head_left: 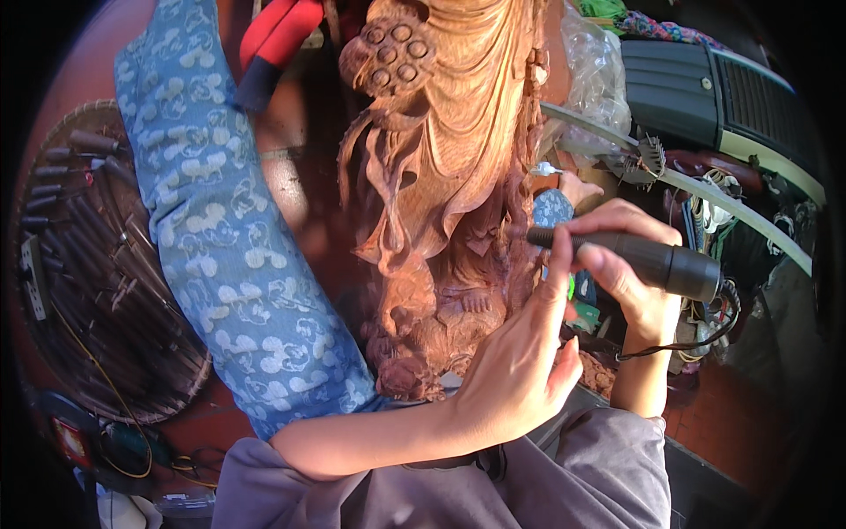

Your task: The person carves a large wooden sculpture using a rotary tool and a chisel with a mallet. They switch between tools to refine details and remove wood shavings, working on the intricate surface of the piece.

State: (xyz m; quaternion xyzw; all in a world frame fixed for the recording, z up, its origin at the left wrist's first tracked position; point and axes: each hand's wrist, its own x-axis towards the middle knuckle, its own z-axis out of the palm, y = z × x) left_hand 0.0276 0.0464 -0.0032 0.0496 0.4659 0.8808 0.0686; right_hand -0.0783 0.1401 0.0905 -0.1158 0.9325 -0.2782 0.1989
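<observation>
A tall carved wooden statue of reddish-brown wood stands in front of me, with flowing folds and a lotus pod at its top. My right hand grips a black rotary tool handpiece whose thin front end points left at the statue's lower right side. A black cord runs from its rear down past my wrist. My left hand comes in from the lower left and sits by the statue's base, fingers spread, with its index finger stretched up and laid across the tool's front end.
A blue patterned cushion leans along the statue's left side. Further left lies a round woven tray holding several dark-handled carving tools. A black slatted appliance, a clear plastic bag and tangled cords fill the right side.
</observation>
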